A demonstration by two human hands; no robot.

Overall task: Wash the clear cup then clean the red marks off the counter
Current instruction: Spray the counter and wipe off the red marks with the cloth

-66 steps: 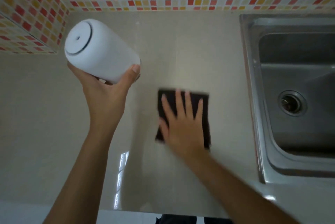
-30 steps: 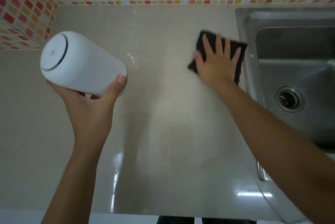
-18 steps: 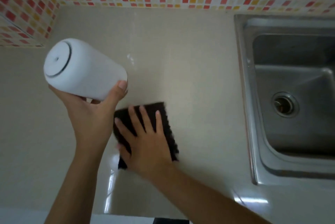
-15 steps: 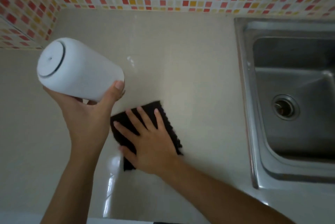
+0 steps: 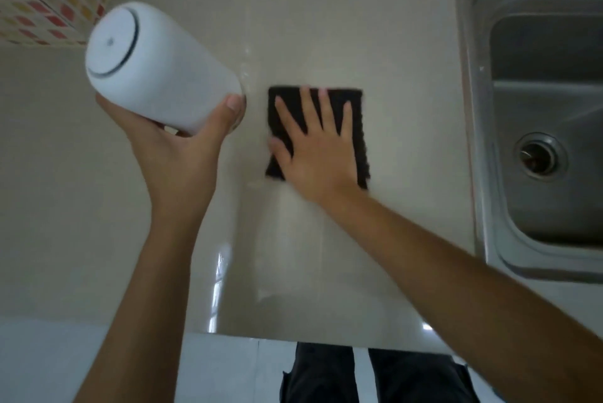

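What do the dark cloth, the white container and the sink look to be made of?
Dark cloth: seemingly a soft textile, matte black with a wavy, fuzzy edge. White container: probably plastic, an opaque, smooth, satin surface with a dark ring on its end. Sink: likely stainless steel, brushed grey with streaky reflections.

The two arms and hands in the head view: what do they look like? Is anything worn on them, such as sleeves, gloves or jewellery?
Both forearms are bare as far as the frame shows: no sleeves, gloves, watch or bracelets. The left hand and the right hand show no rings. Fingernails are short and unpainted. The right hand is slightly blurred. Below the counter edge, dark trousers show.
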